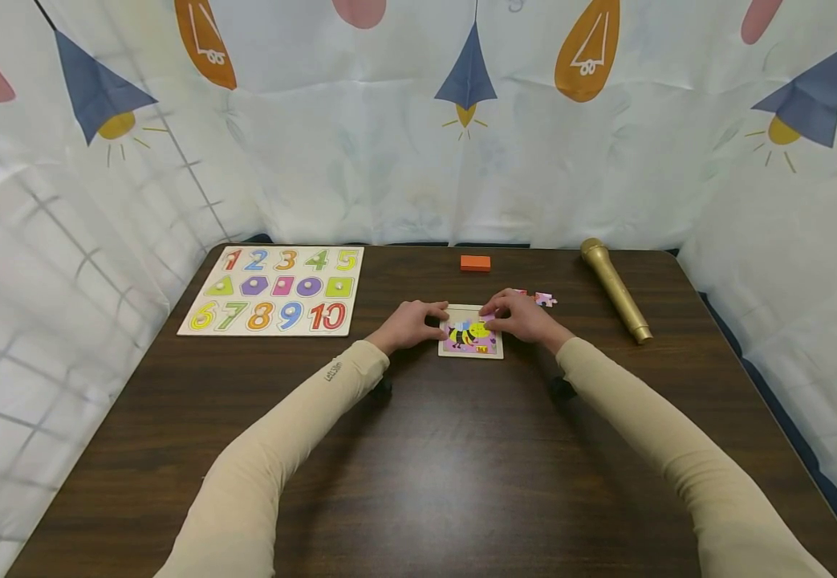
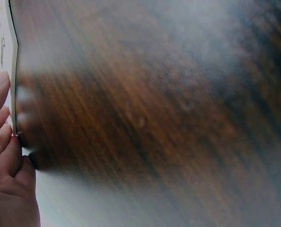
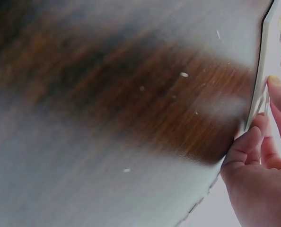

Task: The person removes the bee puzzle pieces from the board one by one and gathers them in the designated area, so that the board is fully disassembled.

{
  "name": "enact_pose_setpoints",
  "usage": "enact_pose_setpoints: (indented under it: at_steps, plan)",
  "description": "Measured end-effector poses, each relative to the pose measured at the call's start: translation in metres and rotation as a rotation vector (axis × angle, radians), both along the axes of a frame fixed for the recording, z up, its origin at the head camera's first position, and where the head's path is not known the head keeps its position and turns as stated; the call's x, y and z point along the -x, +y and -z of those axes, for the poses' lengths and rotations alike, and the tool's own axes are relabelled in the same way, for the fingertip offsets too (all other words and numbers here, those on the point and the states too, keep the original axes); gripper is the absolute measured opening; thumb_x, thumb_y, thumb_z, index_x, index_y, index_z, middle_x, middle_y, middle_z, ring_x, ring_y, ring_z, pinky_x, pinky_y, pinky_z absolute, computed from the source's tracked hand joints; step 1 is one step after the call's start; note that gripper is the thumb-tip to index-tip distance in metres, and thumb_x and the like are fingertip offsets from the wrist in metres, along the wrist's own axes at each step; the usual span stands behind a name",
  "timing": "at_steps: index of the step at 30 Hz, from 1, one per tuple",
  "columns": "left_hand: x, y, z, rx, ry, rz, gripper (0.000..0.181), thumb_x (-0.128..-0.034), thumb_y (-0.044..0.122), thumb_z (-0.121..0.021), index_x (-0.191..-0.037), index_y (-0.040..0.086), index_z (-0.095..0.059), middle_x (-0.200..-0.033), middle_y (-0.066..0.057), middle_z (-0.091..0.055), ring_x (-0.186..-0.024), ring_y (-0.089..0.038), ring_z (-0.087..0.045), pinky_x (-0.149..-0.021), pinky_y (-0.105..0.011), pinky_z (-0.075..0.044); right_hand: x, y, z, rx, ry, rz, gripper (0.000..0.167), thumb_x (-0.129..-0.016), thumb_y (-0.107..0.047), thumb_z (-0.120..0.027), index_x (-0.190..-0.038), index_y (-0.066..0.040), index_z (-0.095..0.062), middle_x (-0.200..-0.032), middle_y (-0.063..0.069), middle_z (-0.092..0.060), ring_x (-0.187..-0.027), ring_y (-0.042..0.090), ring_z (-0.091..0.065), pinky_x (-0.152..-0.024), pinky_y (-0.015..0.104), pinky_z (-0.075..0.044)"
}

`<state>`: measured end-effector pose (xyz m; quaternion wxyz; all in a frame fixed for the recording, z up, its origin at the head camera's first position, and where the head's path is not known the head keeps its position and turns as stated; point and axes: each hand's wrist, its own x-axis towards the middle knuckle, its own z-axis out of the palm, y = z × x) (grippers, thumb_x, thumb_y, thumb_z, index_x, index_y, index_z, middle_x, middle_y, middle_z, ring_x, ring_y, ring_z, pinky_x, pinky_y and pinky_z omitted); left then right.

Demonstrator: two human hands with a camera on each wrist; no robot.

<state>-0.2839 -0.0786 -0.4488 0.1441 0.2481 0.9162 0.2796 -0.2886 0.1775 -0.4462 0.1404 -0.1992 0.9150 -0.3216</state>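
Note:
A small jigsaw puzzle tray [image 1: 470,355] with a pale frame lies on the table between the hands. Its picture shows a yellow and black bee [image 1: 467,334] on pink. At the tray's left edge, my left hand [image 1: 412,323] grips the frame between thumb and fingers. My right hand [image 1: 525,319] is over the upper right corner and pinches a puzzle piece [image 3: 267,102], seen edge-on in the right wrist view; its picture is mostly hidden by the fingers. Just behind the right hand lie loose pink puzzle pieces [image 1: 545,299], partly covered by it.
A number-and-shape board [image 1: 266,327] lies at the back left of the dark wooden table [image 1: 432,482]. An orange block [image 1: 475,263] sits near the back edge. To the right lies a gold microphone-shaped stick [image 1: 616,291]. A patterned white curtain [image 1: 389,160] surrounds the table.

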Motion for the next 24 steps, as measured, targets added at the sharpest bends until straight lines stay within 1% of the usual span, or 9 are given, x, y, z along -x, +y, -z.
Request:
enact_pose_setpoints:
  at_steps: [11,24]
  plan:
    - [0.0001,-0.0003,-0.0009,0.004,-0.01,0.0,0.045,-0.0906,0.025,-0.071,-0.131,0.007,-0.063,-0.149,-0.003,-0.045,-0.139,-0.023,-0.039,-0.113,-0.039,-0.031,0.0036,-0.0009,-0.0016,-0.025,-0.004,0.012,0.024,-0.093,-0.015,-0.068,-0.116,-0.007,-0.071,-0.125,0.014,-0.05,-0.111,0.031,-0.048,-0.095,0.046,-0.043]
    - [-0.0002,-0.0007,0.0009,-0.007,0.003,0.005,0.045,-0.09,0.025,-0.072,-0.13,0.007,-0.064,-0.148,-0.003,-0.046,-0.139,-0.023,-0.04,-0.113,-0.038,-0.032,0.0025,0.0002,-0.0003,-0.025,0.042,-0.043,0.022,-0.094,-0.015,-0.067,-0.114,-0.007,-0.071,-0.122,0.014,-0.052,-0.111,0.031,-0.051,-0.096,0.047,-0.043]
